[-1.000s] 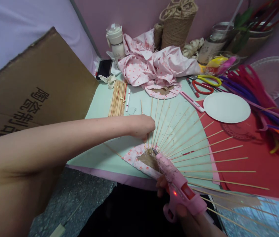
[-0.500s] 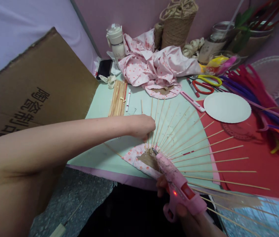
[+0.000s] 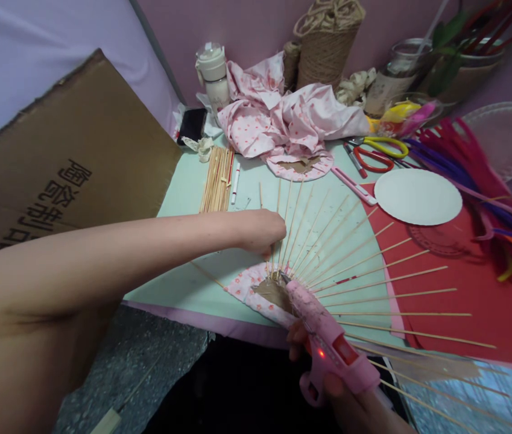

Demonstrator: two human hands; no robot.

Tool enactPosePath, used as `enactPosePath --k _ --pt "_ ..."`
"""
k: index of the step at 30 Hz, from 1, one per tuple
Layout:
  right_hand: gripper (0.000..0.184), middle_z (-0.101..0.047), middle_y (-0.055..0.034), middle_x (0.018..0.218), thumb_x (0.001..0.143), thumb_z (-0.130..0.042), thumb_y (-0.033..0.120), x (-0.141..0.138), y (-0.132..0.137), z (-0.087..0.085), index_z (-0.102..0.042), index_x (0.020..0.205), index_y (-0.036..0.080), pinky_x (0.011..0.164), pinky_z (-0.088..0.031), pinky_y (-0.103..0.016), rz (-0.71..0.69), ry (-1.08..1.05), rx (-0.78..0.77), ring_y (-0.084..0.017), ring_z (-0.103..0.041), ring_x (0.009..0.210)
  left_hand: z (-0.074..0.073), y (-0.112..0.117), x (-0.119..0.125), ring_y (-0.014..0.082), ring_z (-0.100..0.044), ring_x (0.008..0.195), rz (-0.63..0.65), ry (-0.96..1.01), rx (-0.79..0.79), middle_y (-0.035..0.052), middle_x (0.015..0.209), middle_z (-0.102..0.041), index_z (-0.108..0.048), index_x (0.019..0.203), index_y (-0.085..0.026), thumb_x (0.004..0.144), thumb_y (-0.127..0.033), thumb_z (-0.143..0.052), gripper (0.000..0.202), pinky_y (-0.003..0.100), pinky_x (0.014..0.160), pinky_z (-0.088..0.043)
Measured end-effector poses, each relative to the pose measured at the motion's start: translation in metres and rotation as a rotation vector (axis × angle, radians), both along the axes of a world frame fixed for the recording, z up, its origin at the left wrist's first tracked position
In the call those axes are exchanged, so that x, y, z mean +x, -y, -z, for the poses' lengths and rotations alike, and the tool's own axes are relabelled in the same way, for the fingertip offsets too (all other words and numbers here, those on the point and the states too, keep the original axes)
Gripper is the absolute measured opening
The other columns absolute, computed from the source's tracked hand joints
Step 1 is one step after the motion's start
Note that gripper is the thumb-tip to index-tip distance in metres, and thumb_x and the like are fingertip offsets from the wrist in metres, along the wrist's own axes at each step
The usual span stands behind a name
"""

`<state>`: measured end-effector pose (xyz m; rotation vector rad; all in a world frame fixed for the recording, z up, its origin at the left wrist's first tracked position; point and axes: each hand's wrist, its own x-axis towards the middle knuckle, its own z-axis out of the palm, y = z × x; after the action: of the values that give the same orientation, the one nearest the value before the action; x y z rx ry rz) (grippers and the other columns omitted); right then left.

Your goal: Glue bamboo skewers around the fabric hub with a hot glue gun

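Note:
A pink hot glue gun [image 3: 323,328] with a lit red light is gripped in my right hand [image 3: 350,395]. Its nozzle meets the inner ends of thin wooden sticks [image 3: 368,272], which fan out from a cardboard piece [image 3: 274,293] edged with pink flowered fabric [image 3: 243,288]. My left hand [image 3: 265,232] reaches across from the left, fingers closed round a stick just above the fabric edge. The fingertips are partly hidden beneath the hand. On the near side, the glue gun covers part of the cardboard piece.
Behind lie a bundle of sticks [image 3: 216,181], a marker [image 3: 236,184], crumpled fabric [image 3: 283,117], a pink cutter [image 3: 353,185] and scissors [image 3: 377,154]. A white paper plate [image 3: 417,197] rests on red sheets [image 3: 477,301]. A cardboard box [image 3: 75,157] stands left; pipe cleaners [image 3: 477,175] lie right.

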<state>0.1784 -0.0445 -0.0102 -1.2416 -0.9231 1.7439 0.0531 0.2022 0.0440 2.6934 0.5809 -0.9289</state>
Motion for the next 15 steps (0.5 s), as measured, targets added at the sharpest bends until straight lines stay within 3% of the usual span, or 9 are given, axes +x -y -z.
enactPosePath --k 6,15 --pt "0.074 -0.057 -0.0061 0.093 0.076 -0.053 0.078 -0.003 -0.0005 -0.0019 -0.051 0.133 0.03 0.05 -0.045 -0.029 0.018 -0.071 -0.032 -0.013 -0.043 0.056 -0.0028 -0.0002 -0.0005 0.0216 -0.064 0.081 0.017 -0.012 -0.003 0.0135 0.099 -0.072 -0.076 0.09 -0.012 0.077 -0.027 -0.073 0.021 0.03 0.068 -0.044" --pt "0.05 -0.057 -0.0055 0.094 0.081 -0.056 0.069 -0.0021 0.0016 0.0035 -0.061 0.108 0.027 0.05 -0.044 -0.028 0.029 -0.107 -0.022 -0.013 -0.047 0.06 -0.0069 0.0013 -0.0074 0.0167 -0.061 0.077 -0.054 0.063 -0.003 0.0074 0.096 -0.069 -0.073 0.085 -0.015 0.075 -0.027 -0.074 0.015 0.027 0.065 -0.041"
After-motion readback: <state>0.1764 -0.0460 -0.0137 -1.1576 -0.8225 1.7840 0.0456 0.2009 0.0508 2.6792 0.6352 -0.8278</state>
